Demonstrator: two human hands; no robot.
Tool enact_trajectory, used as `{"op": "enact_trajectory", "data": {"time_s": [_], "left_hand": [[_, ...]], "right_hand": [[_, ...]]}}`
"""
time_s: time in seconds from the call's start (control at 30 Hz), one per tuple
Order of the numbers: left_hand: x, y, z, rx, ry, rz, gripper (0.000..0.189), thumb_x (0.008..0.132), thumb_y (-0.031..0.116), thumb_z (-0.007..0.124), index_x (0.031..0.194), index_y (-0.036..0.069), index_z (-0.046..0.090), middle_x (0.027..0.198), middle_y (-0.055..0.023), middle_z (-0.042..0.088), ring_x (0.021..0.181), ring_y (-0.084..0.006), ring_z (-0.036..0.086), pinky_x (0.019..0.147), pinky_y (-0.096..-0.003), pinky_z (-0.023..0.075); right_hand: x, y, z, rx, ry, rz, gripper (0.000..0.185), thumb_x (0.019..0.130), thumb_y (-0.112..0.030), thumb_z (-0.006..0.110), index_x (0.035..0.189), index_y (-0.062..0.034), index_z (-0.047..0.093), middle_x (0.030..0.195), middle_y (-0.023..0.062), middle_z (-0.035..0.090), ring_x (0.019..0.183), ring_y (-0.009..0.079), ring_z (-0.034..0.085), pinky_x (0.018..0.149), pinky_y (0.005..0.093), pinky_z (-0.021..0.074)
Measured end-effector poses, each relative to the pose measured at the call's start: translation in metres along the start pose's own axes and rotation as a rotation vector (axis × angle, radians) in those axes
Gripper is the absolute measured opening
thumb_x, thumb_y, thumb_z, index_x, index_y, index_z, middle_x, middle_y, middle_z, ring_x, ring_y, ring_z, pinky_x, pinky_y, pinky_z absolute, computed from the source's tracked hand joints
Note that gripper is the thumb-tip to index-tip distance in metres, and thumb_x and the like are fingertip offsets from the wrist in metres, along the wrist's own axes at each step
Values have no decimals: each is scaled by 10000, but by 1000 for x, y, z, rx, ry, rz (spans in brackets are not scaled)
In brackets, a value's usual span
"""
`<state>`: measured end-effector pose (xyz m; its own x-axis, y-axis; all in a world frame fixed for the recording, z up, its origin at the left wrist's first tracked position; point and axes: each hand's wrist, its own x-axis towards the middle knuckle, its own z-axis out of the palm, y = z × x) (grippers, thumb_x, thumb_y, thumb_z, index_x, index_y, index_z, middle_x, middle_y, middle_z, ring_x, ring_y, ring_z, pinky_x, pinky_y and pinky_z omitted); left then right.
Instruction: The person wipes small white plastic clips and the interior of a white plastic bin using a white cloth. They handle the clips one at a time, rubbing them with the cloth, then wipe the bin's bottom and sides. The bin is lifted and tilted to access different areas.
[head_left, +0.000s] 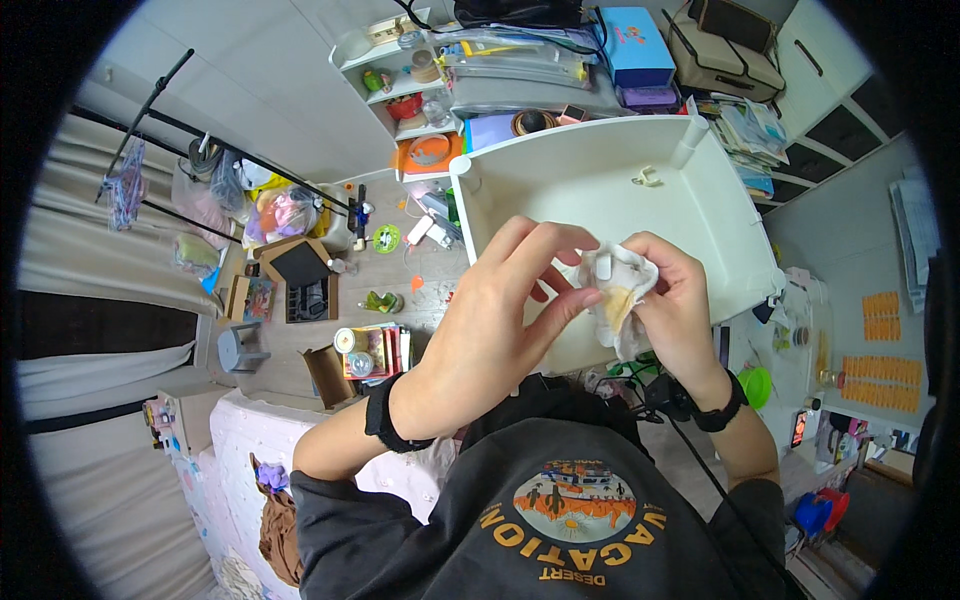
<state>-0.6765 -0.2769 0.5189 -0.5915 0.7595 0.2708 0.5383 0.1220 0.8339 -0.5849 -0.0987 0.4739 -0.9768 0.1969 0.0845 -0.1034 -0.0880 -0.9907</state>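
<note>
A crumpled white cloth (619, 289) with a yellowish-brown stain is held up over a large white plastic tub (577, 142). My right hand (675, 300) grips the cloth's right side between thumb and fingers. At its left edge is my left hand (517, 300), fingers curled and thumb tip close to the stain; whether this hand pinches the cloth is hard to tell. A small whitish object sits on top of the cloth. Inside the tub, near its far wall, lies a small cream-coloured plastic piece (646, 177).
Behind the tub, a low white shelf (367, 56) and a blue box (637, 46) stand near stacked bags. Books (386, 352) and cardboard boxes lie on the floor at left. A cable (701, 457) hangs by my right wrist. A desk with a green bowl (754, 386) is at right.
</note>
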Motion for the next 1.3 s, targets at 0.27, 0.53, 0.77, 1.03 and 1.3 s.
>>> {"op": "enact_trajectory", "data": {"time_s": [0.27,0.53,0.77,1.03,1.3], "left_hand": [[31,-13,-13,-129,-207,-91,211,856,8,743,1052,27,666,965,-43,671,835,-111,672,746,-243,550],[36,-23,-10,-61,-264,106,197,814,-13,759,981,11,656,931,-55,675,844,-164,694,749,-275,563],[36,-23,-14,42,-258,108,163,796,-38,751,896,3,628,892,-77,661,809,-190,687,694,-304,543],[32,-43,-9,310,-350,-116,171,840,75,741,977,14,660,913,-114,676,821,-250,689,719,-344,539],[20,-52,21,560,-560,-26,266,839,134,749,1059,43,630,1016,-129,634,877,-313,678,793,-400,539]], "right_hand": [[7,-4,-1,-17,-23,61,55,918,-9,590,889,-50,569,818,-46,526,757,20,505,658,207,413],[2,-3,-7,228,17,337,87,940,-38,537,990,-53,607,905,-22,602,842,38,569,746,204,461],[-1,-10,-32,39,-138,385,190,956,-12,504,1104,-15,624,986,-8,643,869,43,600,737,204,484],[-6,8,-58,201,457,73,331,972,-32,502,1287,39,575,1165,92,661,1065,156,636,978,308,493],[-41,32,-101,643,311,-177,431,1069,-322,396,1368,-27,491,1321,106,586,1219,217,567,1072,374,434]]}}
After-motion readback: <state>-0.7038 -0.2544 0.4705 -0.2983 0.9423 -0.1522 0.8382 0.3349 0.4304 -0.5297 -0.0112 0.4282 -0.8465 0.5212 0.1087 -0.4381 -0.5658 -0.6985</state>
